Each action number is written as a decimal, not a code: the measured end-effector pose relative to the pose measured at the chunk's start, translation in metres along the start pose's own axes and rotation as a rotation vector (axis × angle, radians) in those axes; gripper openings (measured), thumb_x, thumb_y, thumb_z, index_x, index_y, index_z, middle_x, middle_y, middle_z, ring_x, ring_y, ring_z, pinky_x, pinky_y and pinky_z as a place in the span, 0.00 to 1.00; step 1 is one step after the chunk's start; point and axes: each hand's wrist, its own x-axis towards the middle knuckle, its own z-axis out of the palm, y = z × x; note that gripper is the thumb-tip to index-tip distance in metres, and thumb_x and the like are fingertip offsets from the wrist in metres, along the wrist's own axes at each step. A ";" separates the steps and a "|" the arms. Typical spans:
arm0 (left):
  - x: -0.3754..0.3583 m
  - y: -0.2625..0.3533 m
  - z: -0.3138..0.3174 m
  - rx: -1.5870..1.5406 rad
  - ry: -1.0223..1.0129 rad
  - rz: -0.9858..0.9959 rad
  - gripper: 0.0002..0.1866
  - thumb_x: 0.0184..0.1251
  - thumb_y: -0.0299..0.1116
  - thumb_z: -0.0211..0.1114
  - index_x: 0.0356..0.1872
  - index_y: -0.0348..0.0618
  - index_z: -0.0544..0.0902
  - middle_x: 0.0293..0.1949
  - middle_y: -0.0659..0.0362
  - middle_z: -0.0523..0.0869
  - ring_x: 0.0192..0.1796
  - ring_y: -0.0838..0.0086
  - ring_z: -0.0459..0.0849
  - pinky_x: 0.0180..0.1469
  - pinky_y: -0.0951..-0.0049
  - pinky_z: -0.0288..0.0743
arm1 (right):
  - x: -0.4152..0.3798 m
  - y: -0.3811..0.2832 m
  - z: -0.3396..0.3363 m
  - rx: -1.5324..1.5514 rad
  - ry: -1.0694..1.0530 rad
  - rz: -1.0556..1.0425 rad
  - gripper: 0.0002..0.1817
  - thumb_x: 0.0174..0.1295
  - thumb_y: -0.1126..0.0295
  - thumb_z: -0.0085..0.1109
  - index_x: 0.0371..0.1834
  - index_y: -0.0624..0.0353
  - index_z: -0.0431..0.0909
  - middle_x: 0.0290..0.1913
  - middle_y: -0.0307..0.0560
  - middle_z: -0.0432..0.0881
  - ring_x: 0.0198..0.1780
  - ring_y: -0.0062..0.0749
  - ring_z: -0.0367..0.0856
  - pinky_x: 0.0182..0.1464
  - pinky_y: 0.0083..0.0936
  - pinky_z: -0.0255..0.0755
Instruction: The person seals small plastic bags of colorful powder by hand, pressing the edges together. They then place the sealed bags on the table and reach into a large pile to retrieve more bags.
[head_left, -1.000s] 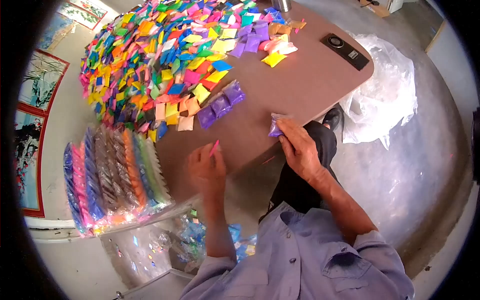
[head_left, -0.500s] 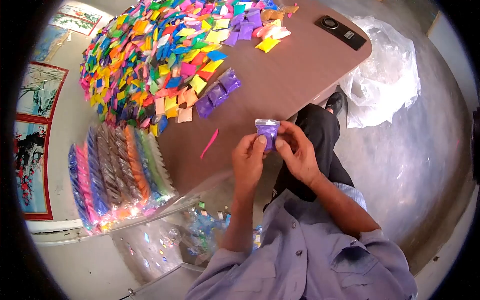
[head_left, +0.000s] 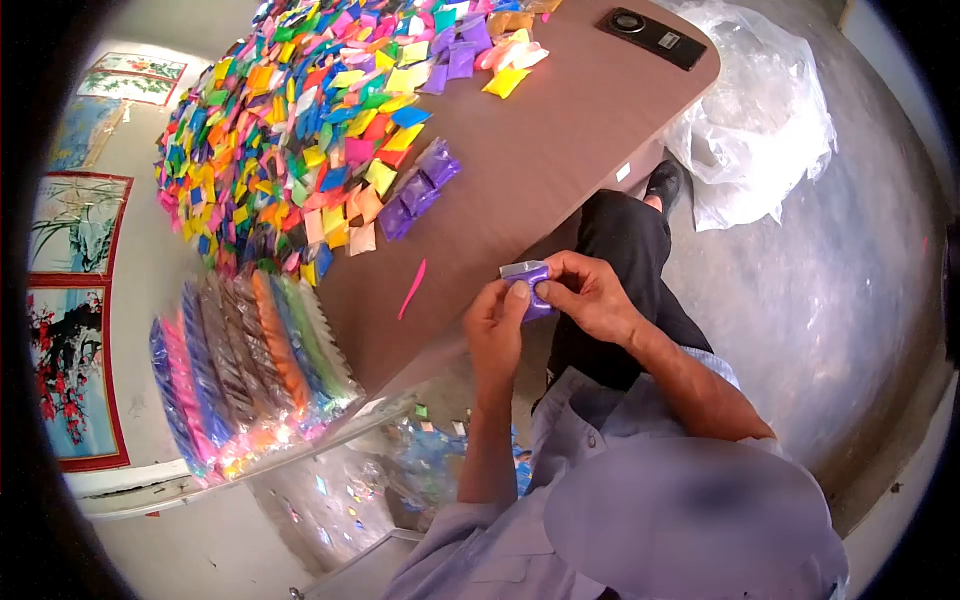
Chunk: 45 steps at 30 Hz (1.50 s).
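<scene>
A small purple packet (head_left: 537,304) with a clear top strip is held between both hands, in front of the table edge. My left hand (head_left: 496,322) pinches its left side, thumb on the front. At its right side, my right hand (head_left: 592,298) presses the packet with thumb and fingers. On the brown table (head_left: 480,180), a thin pink tool (head_left: 412,289) lies to the left of the hands. Several purple packets (head_left: 420,190) lie in a row beyond it.
A large heap of colourful packets (head_left: 290,130) covers the table's far left. Long wrapped coloured strips (head_left: 250,360) lie at the near left corner. A black device (head_left: 652,38) sits at the far right. A clear plastic bag (head_left: 755,120) rests on the floor.
The packet has tilted and moved slightly lower, and my right thumb now lies across its front. The view has shifted, so the table's things appear a little further left.
</scene>
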 end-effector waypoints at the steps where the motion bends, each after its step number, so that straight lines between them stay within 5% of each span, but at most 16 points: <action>1: 0.001 -0.002 -0.001 0.002 -0.005 0.000 0.10 0.77 0.34 0.67 0.46 0.36 0.87 0.38 0.67 0.85 0.39 0.85 0.78 0.41 0.79 0.72 | 0.000 -0.002 0.000 0.002 0.005 -0.002 0.07 0.73 0.74 0.64 0.50 0.63 0.81 0.42 0.34 0.84 0.43 0.16 0.80 0.48 0.20 0.77; 10: 0.000 -0.001 0.003 0.095 -0.044 0.096 0.08 0.78 0.30 0.66 0.47 0.36 0.86 0.38 0.66 0.87 0.39 0.85 0.80 0.42 0.80 0.74 | 0.001 0.002 -0.003 -0.079 -0.024 0.019 0.09 0.76 0.68 0.60 0.49 0.63 0.81 0.39 0.33 0.82 0.43 0.15 0.78 0.46 0.20 0.75; 18: -0.006 -0.005 0.018 0.020 0.067 -0.116 0.11 0.77 0.36 0.67 0.47 0.37 0.85 0.34 0.63 0.85 0.33 0.81 0.80 0.37 0.78 0.74 | 0.007 0.008 -0.006 0.129 0.013 -0.035 0.07 0.77 0.69 0.61 0.46 0.61 0.81 0.37 0.35 0.84 0.39 0.15 0.79 0.42 0.20 0.76; 27: -0.005 -0.004 0.015 0.076 0.034 0.035 0.10 0.79 0.37 0.66 0.38 0.41 0.82 0.30 0.66 0.80 0.30 0.84 0.75 0.34 0.79 0.71 | 0.007 0.011 0.001 -0.035 0.063 -0.029 0.13 0.77 0.61 0.62 0.45 0.61 0.80 0.32 0.35 0.80 0.34 0.15 0.73 0.37 0.22 0.73; 29: -0.006 -0.002 0.019 0.113 0.054 0.013 0.11 0.79 0.38 0.65 0.40 0.41 0.83 0.30 0.65 0.81 0.30 0.83 0.76 0.33 0.79 0.71 | 0.004 0.008 -0.001 -0.206 0.113 -0.062 0.14 0.77 0.61 0.61 0.44 0.62 0.79 0.30 0.38 0.79 0.33 0.17 0.72 0.37 0.24 0.73; 39: -0.011 0.000 0.022 -0.072 0.016 -0.206 0.11 0.78 0.37 0.66 0.38 0.40 0.83 0.29 0.62 0.83 0.30 0.82 0.78 0.33 0.79 0.71 | 0.002 0.006 -0.002 -0.115 0.113 -0.115 0.14 0.78 0.60 0.59 0.43 0.61 0.75 0.31 0.41 0.77 0.33 0.20 0.71 0.37 0.26 0.73; 45: -0.012 0.000 0.023 0.070 0.030 -0.010 0.14 0.80 0.38 0.64 0.31 0.43 0.79 0.27 0.65 0.81 0.29 0.83 0.74 0.33 0.78 0.67 | 0.002 0.002 -0.006 -0.330 0.075 -0.093 0.17 0.77 0.57 0.60 0.42 0.61 0.75 0.28 0.43 0.76 0.31 0.23 0.71 0.36 0.29 0.72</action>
